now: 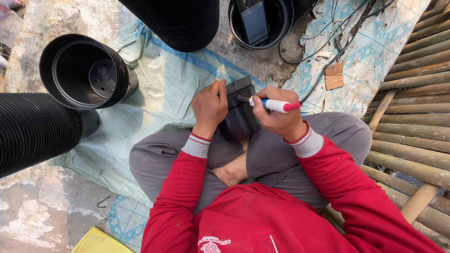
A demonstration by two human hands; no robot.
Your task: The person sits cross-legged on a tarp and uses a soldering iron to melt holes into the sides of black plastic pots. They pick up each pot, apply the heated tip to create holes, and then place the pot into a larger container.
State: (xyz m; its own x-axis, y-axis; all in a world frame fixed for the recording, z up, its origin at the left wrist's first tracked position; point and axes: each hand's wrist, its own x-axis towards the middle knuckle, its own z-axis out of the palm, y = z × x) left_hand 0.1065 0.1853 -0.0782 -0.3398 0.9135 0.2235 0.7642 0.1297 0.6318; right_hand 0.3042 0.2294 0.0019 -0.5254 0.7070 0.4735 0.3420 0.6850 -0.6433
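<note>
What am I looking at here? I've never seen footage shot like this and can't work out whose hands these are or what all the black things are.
There is one picture, taken by a camera worn on a person's head, looking straight down. The red sleeves at the bottom are that person's own arms; they sit cross-legged on the ground.

Their left hand steadies a small black pot resting on their lap. Their right hand holds a white pen-shaped tool with a red end, its tip against the pot; a thin cable seems to run off from it.

Around them lie long stacks of nested black pots on their sides, on a pale green woven sheet. Another black pot at the top holds a phone. To the right is a bamboo frame.
</note>
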